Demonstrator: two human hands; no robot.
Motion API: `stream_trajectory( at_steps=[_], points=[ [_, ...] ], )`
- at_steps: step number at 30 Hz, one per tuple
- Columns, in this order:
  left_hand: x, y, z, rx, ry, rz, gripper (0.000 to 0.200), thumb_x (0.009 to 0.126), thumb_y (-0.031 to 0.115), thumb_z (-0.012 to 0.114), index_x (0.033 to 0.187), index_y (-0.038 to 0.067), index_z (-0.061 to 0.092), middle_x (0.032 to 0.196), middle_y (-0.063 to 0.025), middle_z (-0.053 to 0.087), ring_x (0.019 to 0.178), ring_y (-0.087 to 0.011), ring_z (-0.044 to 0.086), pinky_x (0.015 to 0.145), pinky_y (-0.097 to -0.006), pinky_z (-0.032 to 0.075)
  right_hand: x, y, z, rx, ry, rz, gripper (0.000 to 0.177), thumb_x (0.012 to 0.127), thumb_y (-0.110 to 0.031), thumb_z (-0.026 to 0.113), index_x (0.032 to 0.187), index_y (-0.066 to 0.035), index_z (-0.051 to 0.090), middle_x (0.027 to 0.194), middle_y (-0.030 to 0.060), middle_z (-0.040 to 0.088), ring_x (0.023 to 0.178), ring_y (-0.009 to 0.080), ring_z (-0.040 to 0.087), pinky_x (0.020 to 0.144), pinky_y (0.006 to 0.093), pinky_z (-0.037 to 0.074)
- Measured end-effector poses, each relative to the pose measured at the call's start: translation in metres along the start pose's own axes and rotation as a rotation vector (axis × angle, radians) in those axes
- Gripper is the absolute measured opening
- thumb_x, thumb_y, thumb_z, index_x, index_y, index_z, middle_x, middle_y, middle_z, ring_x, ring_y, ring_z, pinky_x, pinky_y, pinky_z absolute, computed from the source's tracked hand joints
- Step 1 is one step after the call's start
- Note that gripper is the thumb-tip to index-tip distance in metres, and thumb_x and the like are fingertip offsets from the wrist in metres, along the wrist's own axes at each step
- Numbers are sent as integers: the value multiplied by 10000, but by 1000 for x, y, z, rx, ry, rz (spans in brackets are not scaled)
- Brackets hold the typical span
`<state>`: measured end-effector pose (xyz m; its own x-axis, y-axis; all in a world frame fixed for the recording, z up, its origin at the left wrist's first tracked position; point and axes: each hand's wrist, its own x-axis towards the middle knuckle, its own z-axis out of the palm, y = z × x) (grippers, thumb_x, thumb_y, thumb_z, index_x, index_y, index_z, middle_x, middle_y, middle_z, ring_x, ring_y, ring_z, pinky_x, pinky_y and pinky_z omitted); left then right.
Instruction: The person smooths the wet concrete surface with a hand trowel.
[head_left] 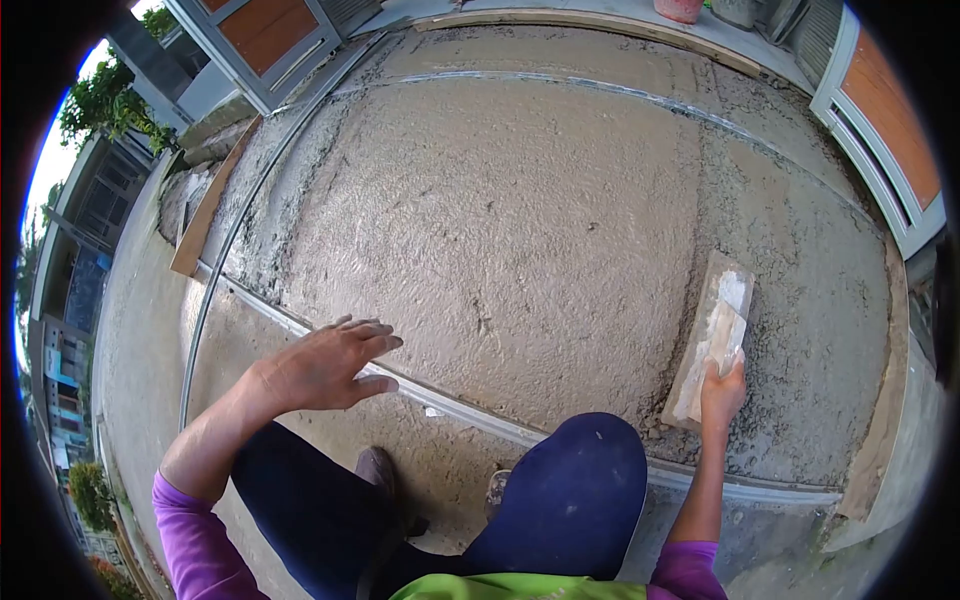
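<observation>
My right hand [722, 392] is closed around the handle of a long plastering float [692, 370], its board smeared with pale cement. The float lies on the wet concrete [500, 220] at the right, along a rough ridge where a smoother patch meets coarser mix. My left hand [335, 365] hangs above the near edge of the slab with its fingers stretched out, holding nothing. Below it runs a pale metal edge strip [470, 412] along the front of the concrete. Whether the left hand touches anything is not visible; it appears apart from the surface.
A thin dark pipe or bar [235, 225] runs along the left side. A metal strip [560, 80] crosses the far concrete. Wooden boards [215, 200] edge the slab. Orange-panelled doors [885, 120] stand at both far corners. A red bucket [680, 9] sits at the back.
</observation>
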<state>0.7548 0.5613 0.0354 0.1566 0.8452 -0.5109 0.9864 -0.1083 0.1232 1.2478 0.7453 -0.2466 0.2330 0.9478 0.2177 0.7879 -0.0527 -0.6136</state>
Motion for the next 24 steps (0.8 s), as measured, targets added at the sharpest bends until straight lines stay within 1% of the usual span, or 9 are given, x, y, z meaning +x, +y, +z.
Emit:
stream_trajectory(
  at_steps=[2,5,8,11,14,15,19,22,24],
  points=[
    [1,5,6,-43,-49,60,616,994,453,582,1389,-13,503,1428,-230,518,1364,-372,470,1162,-454,374,2,-1,4,316,-43,33,497,894,-183,697,1303,59,552,1088,251,700,956,356,697,857,434,546],
    [7,-1,17,-86,-34,136,599,986,433,596,1367,-23,521,1374,-236,557,1321,-379,507,1137,-449,395,11,-23,9,831,-52,252,476,926,-163,659,1340,32,529,1171,186,686,1019,308,678,894,415,533],
    [14,-12,31,-37,9,207,589,980,415,608,1366,-21,521,1366,-235,560,1312,-378,514,1130,-452,399,21,-27,29,1420,-49,363,441,984,-241,609,1354,-14,531,1271,137,644,1074,302,658,917,424,539],
    [16,-23,45,-115,-50,207,574,978,400,608,1362,-19,525,1360,-233,563,1310,-385,514,1143,-471,382,37,-50,54,1836,-175,502,453,1027,-347,534,1369,-50,522,1312,126,618,1109,293,642,944,443,543],
    [4,-48,77,-158,-84,256,565,976,390,605,1365,-12,525,1342,-227,574,1307,-390,515,1162,-501,353,56,-67,91,1865,-346,384,470,1050,-393,471,1373,-55,520,1308,126,621,1136,294,631,974,452,537],
    [-2,-51,81,-150,-114,265,550,960,383,617,1329,-18,545,1310,-226,590,1314,-406,508,1171,-528,331,58,-79,94,1784,-360,427,457,1052,-370,465,1370,-47,524,1296,132,626,1136,302,631,977,454,533],
    [-10,-74,102,-106,-336,300,539,969,373,601,1338,-14,531,1368,-247,538,1384,-414,436,1187,-566,289,40,-151,89,1475,-362,613,430,1047,-326,468,1352,-30,535,1255,146,644,1113,321,641,978,461,525],
    [-11,-82,107,-104,-336,212,520,948,358,627,1302,-14,553,1348,-249,545,1402,-421,408,1200,-565,262,33,-189,63,1308,-417,675,427,1013,-291,527,1352,-32,533,1226,126,655,1089,291,651,956,444,528],
    [-20,-86,116,-124,-187,170,538,931,340,648,1323,-15,550,1400,-251,516,1422,-420,376,1209,-563,238,25,-196,28,1224,-434,727,427,986,-273,572,1338,-33,544,1200,112,663,1068,269,655,935,426,530]
  ],
)
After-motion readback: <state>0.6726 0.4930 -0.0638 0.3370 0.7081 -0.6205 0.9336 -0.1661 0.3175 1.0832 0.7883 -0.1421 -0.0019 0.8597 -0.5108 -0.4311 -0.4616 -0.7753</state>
